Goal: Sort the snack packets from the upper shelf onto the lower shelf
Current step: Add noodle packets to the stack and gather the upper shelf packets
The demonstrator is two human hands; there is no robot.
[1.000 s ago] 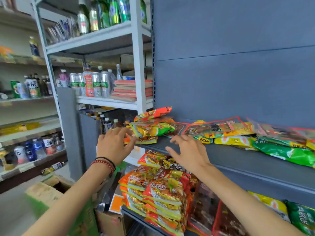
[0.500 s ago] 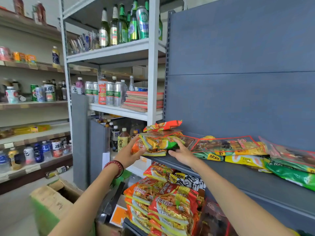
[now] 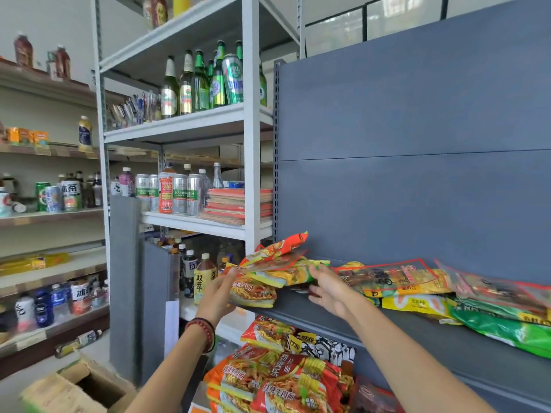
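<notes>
Head: packets [image 3: 269, 280] in outstretched left hand [image 3: 216, 296]

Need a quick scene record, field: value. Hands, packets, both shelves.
left hand: against the left end of the packet pile; grip unclear
right hand: fingers spread, touching the pile's right side
packet pile: lying at the left end of the upper shelf
other packets: further right on the same shelf
noodle stack: one level down, below the pile
in transit: nothing lifted clear of the upper shelf
</notes>
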